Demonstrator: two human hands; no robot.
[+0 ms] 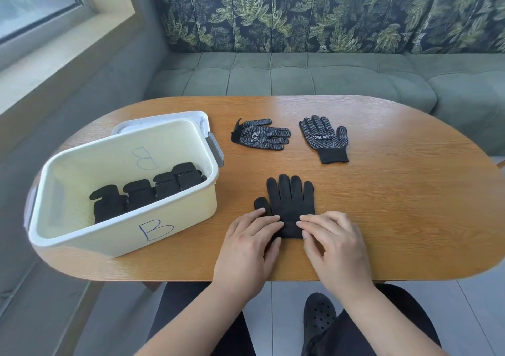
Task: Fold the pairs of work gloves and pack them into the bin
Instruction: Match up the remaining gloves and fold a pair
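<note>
Along the far side of the room: green tufted sofa, leaf-print backrest above it. In front of it, an oval wood-grain bench carrying everything noted below.

On the bench's left end: cream plastic bin with a white rim and grey latches at both ends. "B" is handwritten on the near wall, and a second "B" shows on the far wall. The bin sits at an angle to the bench edge, and its far corner rests on a white lid lying flat beneath it. Inside, four folded glove bundles, black, stand in a row along the near wall, touching one another. The rest of the bin floor shows bare.

Left hand and right hand lie side by side at the near middle of the bench. Both are mostly flat, fingers extended and pressing on the cuff end of the plain black glove. Neither is closed around it, though the cuff itself is hidden under them. This glove lies flat, fingers pointing away from the person. Whether a second glove lies beneath cannot be told.

Farther back, two dotted gloves lie loose and unfolded, apart from each other: left dotted glove with fingers pointing right, and right dotted glove with fingers pointing away.
</note>
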